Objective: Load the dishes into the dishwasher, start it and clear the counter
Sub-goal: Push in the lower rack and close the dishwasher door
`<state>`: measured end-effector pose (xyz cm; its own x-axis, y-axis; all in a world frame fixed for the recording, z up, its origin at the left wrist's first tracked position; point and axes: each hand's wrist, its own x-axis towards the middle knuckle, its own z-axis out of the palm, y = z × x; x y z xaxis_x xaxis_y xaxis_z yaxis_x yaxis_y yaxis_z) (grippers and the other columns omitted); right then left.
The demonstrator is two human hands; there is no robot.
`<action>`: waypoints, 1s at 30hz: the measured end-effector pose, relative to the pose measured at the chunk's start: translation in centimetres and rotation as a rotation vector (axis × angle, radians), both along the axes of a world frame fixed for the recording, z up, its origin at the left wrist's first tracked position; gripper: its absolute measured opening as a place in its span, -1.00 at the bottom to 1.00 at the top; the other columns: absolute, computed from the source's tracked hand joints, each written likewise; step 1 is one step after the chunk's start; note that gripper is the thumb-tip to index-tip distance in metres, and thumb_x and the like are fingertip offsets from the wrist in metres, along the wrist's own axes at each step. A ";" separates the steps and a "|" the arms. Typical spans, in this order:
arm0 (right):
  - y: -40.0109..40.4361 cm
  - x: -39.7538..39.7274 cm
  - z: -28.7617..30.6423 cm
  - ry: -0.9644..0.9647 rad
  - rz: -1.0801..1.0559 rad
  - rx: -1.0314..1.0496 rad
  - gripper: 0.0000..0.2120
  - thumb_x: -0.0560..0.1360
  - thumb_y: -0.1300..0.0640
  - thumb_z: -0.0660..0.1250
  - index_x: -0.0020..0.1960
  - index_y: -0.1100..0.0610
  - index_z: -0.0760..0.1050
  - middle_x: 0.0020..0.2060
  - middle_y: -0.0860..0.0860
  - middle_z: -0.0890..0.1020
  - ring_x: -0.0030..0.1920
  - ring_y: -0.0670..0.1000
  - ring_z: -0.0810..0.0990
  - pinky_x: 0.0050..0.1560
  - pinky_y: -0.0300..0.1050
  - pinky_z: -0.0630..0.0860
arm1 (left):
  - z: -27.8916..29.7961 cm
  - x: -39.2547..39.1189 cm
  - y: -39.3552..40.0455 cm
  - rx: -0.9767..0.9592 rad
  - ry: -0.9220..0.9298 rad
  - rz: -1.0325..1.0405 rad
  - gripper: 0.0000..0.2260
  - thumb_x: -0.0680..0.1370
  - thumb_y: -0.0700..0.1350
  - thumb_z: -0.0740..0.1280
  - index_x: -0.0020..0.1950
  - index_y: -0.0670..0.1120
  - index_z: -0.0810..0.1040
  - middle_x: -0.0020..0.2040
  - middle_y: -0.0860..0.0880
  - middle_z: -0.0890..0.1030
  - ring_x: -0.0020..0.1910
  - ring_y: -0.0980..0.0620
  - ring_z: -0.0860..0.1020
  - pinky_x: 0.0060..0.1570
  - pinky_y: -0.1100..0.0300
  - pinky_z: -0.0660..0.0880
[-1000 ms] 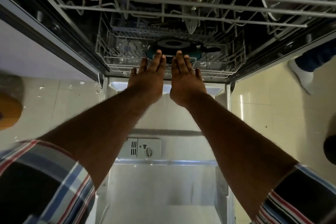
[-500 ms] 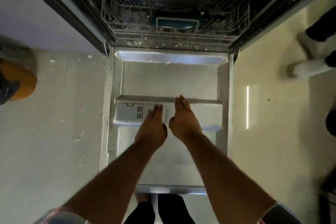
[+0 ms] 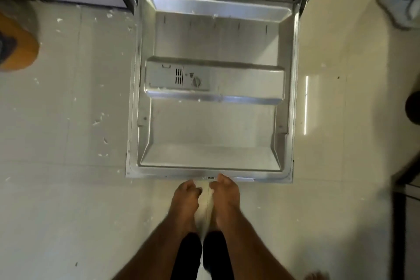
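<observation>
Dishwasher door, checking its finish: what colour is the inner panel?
Silver-grey metal, seen in the head view: dishwasher door.
</observation>
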<state>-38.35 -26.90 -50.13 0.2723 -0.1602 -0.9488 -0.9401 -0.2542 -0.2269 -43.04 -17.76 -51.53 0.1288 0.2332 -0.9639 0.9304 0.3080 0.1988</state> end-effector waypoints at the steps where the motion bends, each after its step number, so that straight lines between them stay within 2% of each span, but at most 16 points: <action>1: -0.1 -0.5 0.0 0.015 -0.117 0.035 -0.67 0.53 0.22 0.31 0.29 0.18 0.53 0.09 0.10 0.65 0.12 0.15 0.65 0.14 0.05 0.56 | -0.3 -0.9 -0.3 -0.035 0.000 0.083 -0.81 0.58 -0.21 0.30 0.19 -0.17 0.54 -0.19 -0.04 0.54 -0.17 -0.02 0.49 -0.15 0.16 0.43; 2: -0.4 -0.9 -0.1 0.030 -0.252 0.057 -0.69 0.59 0.27 0.26 0.32 0.24 0.50 0.19 0.19 0.62 0.21 0.22 0.60 0.19 0.08 0.52 | -0.8 -1.8 -0.7 -0.064 -0.002 0.193 -0.78 0.59 -0.19 0.31 0.23 -0.17 0.54 -0.17 -0.05 0.58 -0.13 -0.02 0.53 -0.11 0.13 0.45; 4: -1.3 -1.8 -0.9 0.057 -0.534 0.138 -0.68 0.67 0.24 0.14 0.40 0.27 0.42 0.39 0.22 0.49 0.42 0.24 0.45 0.38 0.09 0.39 | -1.8 -2.7 -1.4 -0.124 -0.014 0.441 -0.71 0.61 -0.13 0.32 0.33 -0.12 0.54 0.07 -0.06 0.64 0.08 -0.04 0.59 0.05 0.07 0.50; 6: -2.5 -2.9 -2.2 0.081 -0.785 0.260 -0.59 0.72 0.12 0.04 0.52 0.24 0.30 0.50 0.14 0.37 0.54 0.17 0.29 0.53 0.08 0.22 | -3.1 -3.6 -2.2 -0.181 -0.029 0.616 -0.63 0.65 -0.03 0.27 0.43 -0.11 0.47 0.32 -0.07 0.56 0.30 -0.09 0.52 0.24 0.00 0.46; 8: -3.7 -3.7 -3.4 0.074 -0.898 0.306 -0.50 0.72 0.00 0.06 0.57 0.23 0.21 0.54 0.13 0.31 0.56 0.15 0.24 0.55 0.09 0.18 | -4.2 -4.0 -2.9 -0.242 -0.048 0.699 -0.53 0.68 0.10 0.17 0.52 -0.12 0.36 0.45 -0.08 0.45 0.42 -0.13 0.43 0.41 -0.07 0.35; 13: -6.0 -4.7 -7.6 0.056 -0.971 0.349 -0.35 0.68 -0.21 0.05 0.57 0.23 0.20 0.54 0.16 0.31 0.55 0.17 0.26 0.54 0.14 0.19 | -7.4 -4.8 -4.0 -0.344 -0.125 0.863 -0.36 0.66 0.29 0.00 0.57 -0.12 0.26 0.56 -0.10 0.33 0.53 -0.14 0.29 0.50 -0.13 0.21; 21: -7.0 -4.6 -12.0 -0.038 -1.035 0.485 -0.07 0.53 -0.47 0.06 0.61 0.20 0.11 0.58 0.15 0.22 0.58 0.17 0.19 0.55 0.18 0.12 | -11.2 -4.1 -4.6 -0.384 -0.264 1.042 -0.21 0.59 0.41 -0.04 0.59 -0.14 0.21 0.57 -0.13 0.28 0.56 -0.19 0.22 0.50 -0.19 0.14; 30: -6.6 -4.7 -14.4 -0.124 -1.061 0.588 -0.13 0.46 -0.49 0.19 0.49 0.15 0.33 0.41 0.16 0.48 0.41 0.22 0.45 0.50 0.29 0.24 | -12.1 -3.8 -4.7 -0.408 -0.332 1.084 -0.17 0.56 0.45 -0.01 0.58 -0.15 0.26 0.55 -0.15 0.33 0.53 -0.21 0.28 0.47 -0.20 0.20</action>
<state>-43.00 -33.55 -64.49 0.3617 0.0870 -0.9282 -0.5824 0.7986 -0.1521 -46.87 -22.47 -63.65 0.3107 0.0592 -0.9487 0.0709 0.9938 0.0853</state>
